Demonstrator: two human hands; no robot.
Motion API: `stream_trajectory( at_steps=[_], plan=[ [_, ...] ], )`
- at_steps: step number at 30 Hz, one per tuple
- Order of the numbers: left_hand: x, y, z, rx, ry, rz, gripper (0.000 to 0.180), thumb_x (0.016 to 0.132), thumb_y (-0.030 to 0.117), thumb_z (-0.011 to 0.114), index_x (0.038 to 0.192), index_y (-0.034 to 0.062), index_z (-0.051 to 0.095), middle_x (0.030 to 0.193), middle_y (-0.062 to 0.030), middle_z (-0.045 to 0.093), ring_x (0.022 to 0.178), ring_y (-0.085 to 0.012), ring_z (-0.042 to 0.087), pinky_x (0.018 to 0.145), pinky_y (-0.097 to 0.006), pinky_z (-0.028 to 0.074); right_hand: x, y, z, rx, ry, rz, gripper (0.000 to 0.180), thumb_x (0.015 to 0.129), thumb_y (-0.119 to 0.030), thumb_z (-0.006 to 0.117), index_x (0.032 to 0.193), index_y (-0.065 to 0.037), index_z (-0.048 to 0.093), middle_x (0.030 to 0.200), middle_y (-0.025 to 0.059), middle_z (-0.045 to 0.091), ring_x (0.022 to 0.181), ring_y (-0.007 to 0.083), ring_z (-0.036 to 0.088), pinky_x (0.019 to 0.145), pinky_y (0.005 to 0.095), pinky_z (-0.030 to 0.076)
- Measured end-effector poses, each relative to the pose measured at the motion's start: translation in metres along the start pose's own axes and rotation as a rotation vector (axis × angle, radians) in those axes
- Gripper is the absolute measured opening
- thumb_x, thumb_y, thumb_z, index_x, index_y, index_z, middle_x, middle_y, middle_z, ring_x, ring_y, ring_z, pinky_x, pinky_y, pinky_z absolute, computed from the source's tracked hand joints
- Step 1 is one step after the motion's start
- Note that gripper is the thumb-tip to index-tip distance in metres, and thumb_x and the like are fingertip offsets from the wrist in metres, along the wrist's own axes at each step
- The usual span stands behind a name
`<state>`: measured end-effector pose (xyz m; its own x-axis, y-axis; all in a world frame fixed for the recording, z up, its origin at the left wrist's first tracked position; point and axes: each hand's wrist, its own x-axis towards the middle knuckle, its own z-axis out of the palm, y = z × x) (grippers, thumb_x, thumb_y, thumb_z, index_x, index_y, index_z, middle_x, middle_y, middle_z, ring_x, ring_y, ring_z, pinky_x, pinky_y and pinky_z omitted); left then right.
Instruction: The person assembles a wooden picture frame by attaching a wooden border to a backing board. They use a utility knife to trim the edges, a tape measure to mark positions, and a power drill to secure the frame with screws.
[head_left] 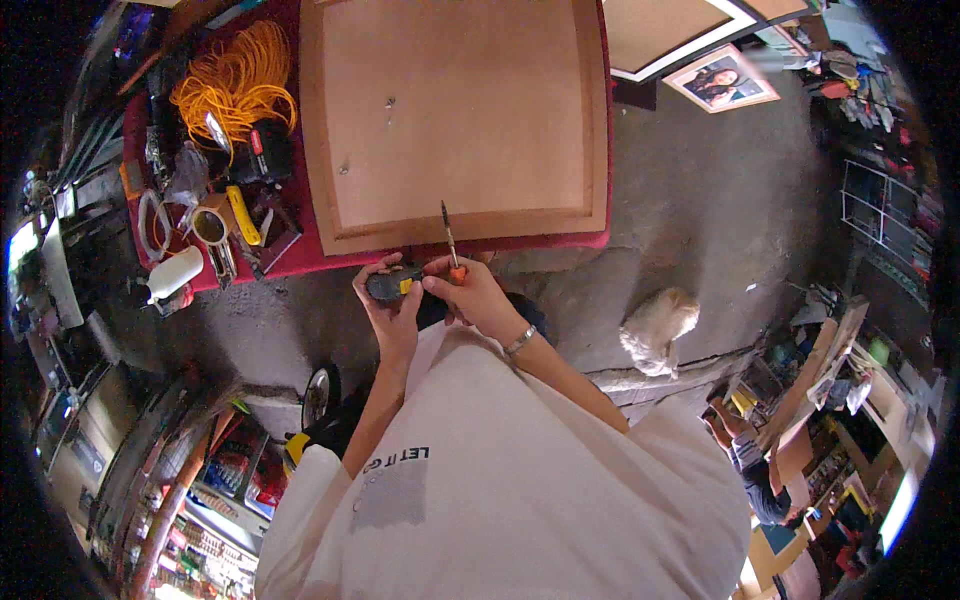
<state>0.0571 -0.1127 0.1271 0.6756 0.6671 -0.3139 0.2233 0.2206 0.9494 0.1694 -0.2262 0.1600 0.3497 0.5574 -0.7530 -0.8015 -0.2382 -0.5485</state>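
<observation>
My left hand (392, 322) is closed around a black and yellow tape measure (385, 285), held just off the near edge of the table. In my right hand (487, 305) is a screwdriver (450, 238) with an orange handle, its thin shaft pointing away from me. The fingertips of that hand also reach the right side of the tape measure. Beyond both hands, a large wooden frame (322, 205) lies back side up on a red cloth (585, 240). Two small metal pieces rest on its brown backing board (480, 110).
On the table's left are a coil of orange cord (240, 80), a yellow utility knife (243, 215), a tape roll (210, 228) and a white bottle (176, 272). A framed picture (720, 82) stands at the right. A fluffy animal (658, 332) is on the floor; another person (755, 470) is farther right.
</observation>
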Motion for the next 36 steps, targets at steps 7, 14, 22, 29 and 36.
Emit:
stream_trajectory(
  at_steps=[7,14,22,29,36],
  plan=[
    [0.023,-0.034,-0.041,0.351,0.31,0.007,0.059,0.078,-0.007,0.071,0.126,0.0095,0.041,0.121,-0.0094,0.053,0.106,-0.0207,0.052,0.095,-0.035,0.046,-0.001,0.02,-0.086,-0.057,0.081,-0.072,0.019,0.087,-0.02,0.075,0.093,-0.009,0.061,0.074,-0.0026,0.06,0.06,0.0066,0.054,0.046,0.0228,0.048],
    [0.11,-0.049,-0.158,0.517,0.405,0.158,0.069,0.075,0.005,0.084,0.127,0.0048,0.039,0.117,-0.0121,0.056,0.104,-0.0195,0.057,0.092,-0.033,0.05,-0.024,0.017,-0.275,-0.307,0.78,-0.302,0.024,0.092,-0.023,0.069,0.107,-0.006,0.062,0.079,-0.0005,0.061,0.048,0.0037,0.049,0.041,0.0198,0.043],
    [0.128,-0.066,-0.154,0.704,0.414,0.325,0.075,0.073,0.01,0.087,0.13,0.0038,0.039,0.126,-0.0147,0.057,0.109,-0.0236,0.057,0.098,-0.036,0.048,-0.001,0.038,-0.276,-0.419,0.786,-0.293,0.026,0.091,-0.021,0.071,0.109,-0.004,0.063,0.084,0.0011,0.065,0.057,0.0052,0.055,0.044,0.0216,0.047],
    [0.126,-0.074,-0.14,0.66,0.408,0.342,0.071,0.071,0.01,0.087,0.126,0.0064,0.041,0.127,-0.0093,0.052,0.101,-0.0205,0.057,0.086,-0.034,0.052,0.0,0.05,-0.287,-0.366,0.771,-0.338,0.027,0.092,-0.023,0.071,0.111,-0.006,0.061,0.084,0.0012,0.063,0.053,0.0057,0.053,0.041,0.0196,0.041],
    [0.123,-0.077,-0.137,0.523,0.398,0.282,0.074,0.074,0.005,0.083,0.129,0.0084,0.033,0.129,-0.0103,0.051,0.1,-0.0188,0.057,0.081,-0.032,0.055,0.004,0.051,-0.285,-0.445,0.818,-0.338,0.028,0.093,-0.025,0.07,0.111,-0.006,0.06,0.079,-0.0009,0.06,0.05,0.0046,0.049,0.039,0.0202,0.038]
  ],
)
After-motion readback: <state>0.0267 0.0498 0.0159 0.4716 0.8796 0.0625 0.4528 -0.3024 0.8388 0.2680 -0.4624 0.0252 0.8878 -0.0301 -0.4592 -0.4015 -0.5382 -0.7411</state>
